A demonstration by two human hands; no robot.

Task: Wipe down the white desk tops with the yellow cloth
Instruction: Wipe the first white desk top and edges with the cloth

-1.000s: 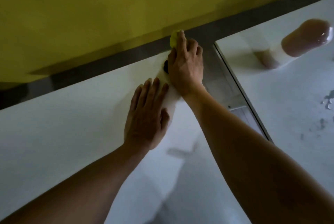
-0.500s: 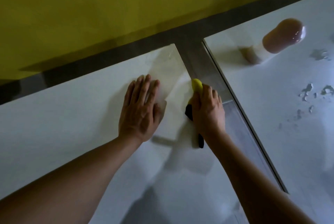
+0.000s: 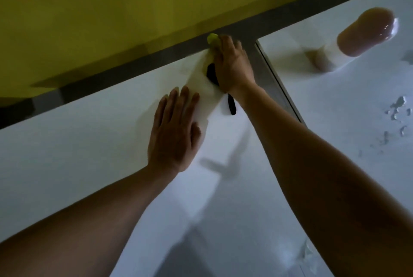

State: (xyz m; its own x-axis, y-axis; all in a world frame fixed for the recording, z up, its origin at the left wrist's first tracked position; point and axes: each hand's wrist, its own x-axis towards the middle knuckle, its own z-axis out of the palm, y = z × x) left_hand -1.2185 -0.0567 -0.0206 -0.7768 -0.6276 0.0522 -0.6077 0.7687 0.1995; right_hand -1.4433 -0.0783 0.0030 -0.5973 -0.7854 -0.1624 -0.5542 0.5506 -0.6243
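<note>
Head view: left hand point(image 3: 173, 130) flat on the white worktop point(image 3: 67, 156), fingers straight and pressing down one end of a pale sheet point(image 3: 202, 88) near the far edge. Right hand point(image 3: 233, 66) curled around a tool with a black handle point(image 3: 231, 105) and a yellow-green tip point(image 3: 212, 38) — tip poking past the fingertips at the worktop's back corner, handle end showing below the wrist. Whether that yellow-green tip is the yellow cloth cannot be told. Beyond, a yellow wall point(image 3: 111, 8) and a grey strip along its base. Across a narrow gap, a second white worktop point(image 3: 335, 109) — wet patches point(image 3: 397, 106) on it, and a blurred bottle with a pinkish top point(image 3: 366, 34) near its back edge.
</note>
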